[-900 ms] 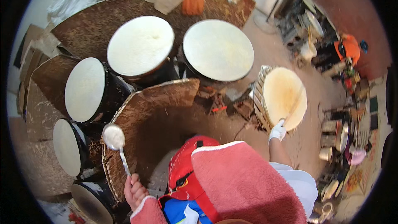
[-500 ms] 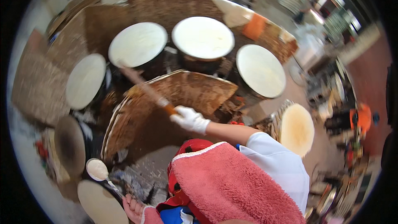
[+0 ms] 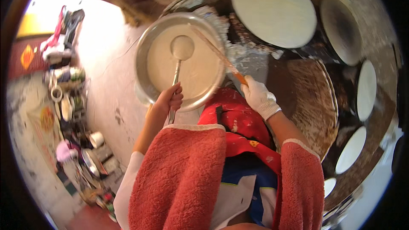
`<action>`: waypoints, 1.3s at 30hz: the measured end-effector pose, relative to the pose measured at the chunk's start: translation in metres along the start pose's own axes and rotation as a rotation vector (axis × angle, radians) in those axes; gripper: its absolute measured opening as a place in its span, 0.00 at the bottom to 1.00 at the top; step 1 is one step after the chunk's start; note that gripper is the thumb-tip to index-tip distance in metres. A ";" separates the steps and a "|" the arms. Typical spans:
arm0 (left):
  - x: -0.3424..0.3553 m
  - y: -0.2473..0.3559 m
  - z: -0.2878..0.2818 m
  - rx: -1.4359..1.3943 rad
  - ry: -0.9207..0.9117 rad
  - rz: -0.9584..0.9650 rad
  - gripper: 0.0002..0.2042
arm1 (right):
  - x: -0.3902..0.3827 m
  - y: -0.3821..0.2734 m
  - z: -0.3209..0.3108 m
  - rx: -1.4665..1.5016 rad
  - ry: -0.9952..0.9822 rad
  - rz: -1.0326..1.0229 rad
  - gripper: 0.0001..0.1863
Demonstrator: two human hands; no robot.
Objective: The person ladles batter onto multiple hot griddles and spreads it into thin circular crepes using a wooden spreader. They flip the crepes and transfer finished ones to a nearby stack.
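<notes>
A wide metal basin of pale batter stands in front of me. My bare left hand is closed around the handle of a metal ladle; its bowl is at the batter, coated or filled with it. My right hand, in a white glove, grips the orange-brown end of a long flat wooden spatula. The spatula's blade reaches over the basin's right side, its tip above the batter; I cannot tell whether it touches.
Round griddles stand in an arc on the right, one covered with a large pale sheet and another dark and bare. A curved brown board stands inside the arc. Household clutter lines the left wall.
My view has swung from the griddle arc to the basin. The spatula has left a coated griddle, and the ladle has moved from beside a griddle to the batter. Both hands keep their tools.
</notes>
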State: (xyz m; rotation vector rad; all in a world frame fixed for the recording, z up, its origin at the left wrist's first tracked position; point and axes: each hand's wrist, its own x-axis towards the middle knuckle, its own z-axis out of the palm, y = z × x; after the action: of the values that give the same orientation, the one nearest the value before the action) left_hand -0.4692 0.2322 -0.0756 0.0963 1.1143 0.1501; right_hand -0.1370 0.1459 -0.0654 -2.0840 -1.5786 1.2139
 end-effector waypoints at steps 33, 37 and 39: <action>-0.154 0.102 0.186 -0.599 -1.155 0.594 0.15 | 0.017 -0.136 -0.133 -0.132 0.252 -0.741 0.12; -0.198 0.117 0.176 -0.279 -1.051 0.785 0.15 | 0.028 -0.156 -0.148 -0.131 0.541 -0.898 0.17; -0.200 0.112 0.164 -0.111 -0.605 0.951 0.15 | 0.036 -0.146 -0.142 -0.185 0.723 -0.908 0.22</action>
State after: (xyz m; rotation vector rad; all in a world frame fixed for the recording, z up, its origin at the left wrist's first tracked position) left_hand -0.4165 0.3088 0.1901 0.5343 0.3798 0.9644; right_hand -0.1277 0.2714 0.0995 -1.3039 -1.8931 0.0012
